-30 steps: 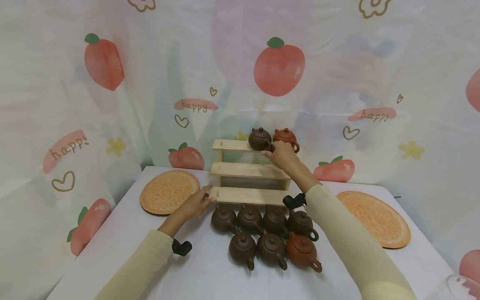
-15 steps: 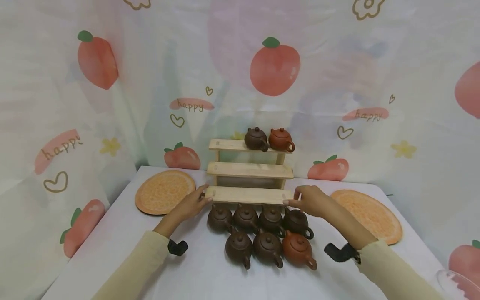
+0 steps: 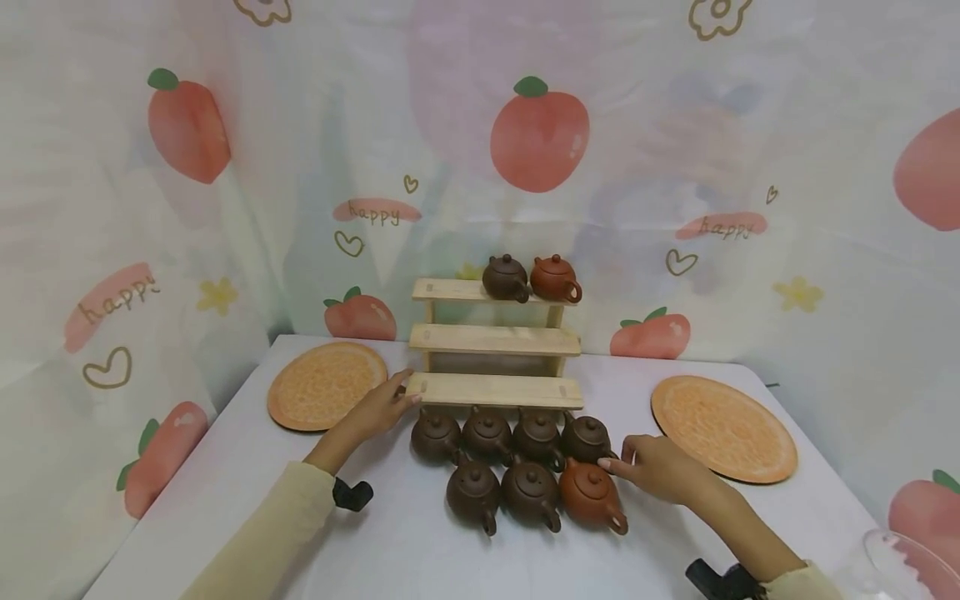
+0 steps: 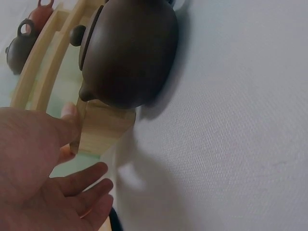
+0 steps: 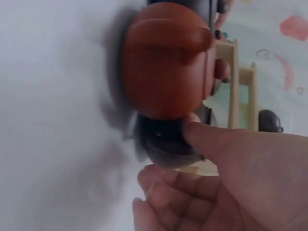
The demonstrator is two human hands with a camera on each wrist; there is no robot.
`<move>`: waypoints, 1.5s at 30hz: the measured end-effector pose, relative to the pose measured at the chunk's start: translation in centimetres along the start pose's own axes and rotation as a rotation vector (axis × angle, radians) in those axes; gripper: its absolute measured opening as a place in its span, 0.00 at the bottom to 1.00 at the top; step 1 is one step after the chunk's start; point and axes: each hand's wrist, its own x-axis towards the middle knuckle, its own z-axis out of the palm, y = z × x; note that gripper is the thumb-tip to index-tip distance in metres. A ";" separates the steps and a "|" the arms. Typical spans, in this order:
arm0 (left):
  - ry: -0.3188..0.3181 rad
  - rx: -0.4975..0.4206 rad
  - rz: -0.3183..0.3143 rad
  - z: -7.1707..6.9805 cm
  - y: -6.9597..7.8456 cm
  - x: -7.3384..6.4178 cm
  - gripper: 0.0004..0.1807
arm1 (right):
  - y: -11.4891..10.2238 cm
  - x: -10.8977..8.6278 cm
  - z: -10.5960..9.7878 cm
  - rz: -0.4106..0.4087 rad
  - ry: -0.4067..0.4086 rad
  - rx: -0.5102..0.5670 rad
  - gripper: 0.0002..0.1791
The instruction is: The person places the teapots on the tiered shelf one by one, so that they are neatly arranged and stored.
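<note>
In the head view, my left hand (image 3: 375,408) is at the left end of the bottom board of a three-tier wooden shelf (image 3: 495,388). The left wrist view shows its thumb and a finger pinching that board end (image 4: 77,137), other fingers spread. My right hand (image 3: 660,471) is at the handle of the rightmost dark brown teapot (image 3: 587,437), thumb and fingers apart. Its thumb overlaps this teapot (image 5: 166,144) in the right wrist view, just beyond a reddish-brown teapot (image 5: 163,62). That reddish teapot (image 3: 591,493) sits in the front row.
Several more dark teapots (image 3: 474,492) stand in two rows before the shelf. On the top board are a dark teapot (image 3: 506,277) and a reddish one (image 3: 555,277). Round orange mats lie left (image 3: 327,385) and right (image 3: 723,429). A clear container (image 3: 900,562) is at lower right.
My right hand has come down from the reddish teapot on the top board, past the bottom board's right end, to the rightmost dark teapot. The left hand stays at the shelf.
</note>
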 end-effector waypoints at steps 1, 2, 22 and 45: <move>0.001 0.003 -0.003 0.0 0.0 0.0 0.34 | 0.2 0.0 0.4 -0.015 0.013 0.010 0.20; 0.002 0.002 -0.006 0.0 0.0 0.0 0.34 | 0.4 0.1 0.7 -0.030 0.024 0.025 0.20; -0.012 0.010 -0.027 -0.1 0.0 0.0 0.35 | 1.4 0.8 3.3 -0.175 0.145 -0.019 0.13; -0.018 -0.006 -0.033 0.0 0.1 -0.1 0.35 | 1.4 -0.1 4.0 -0.193 0.226 -0.002 0.08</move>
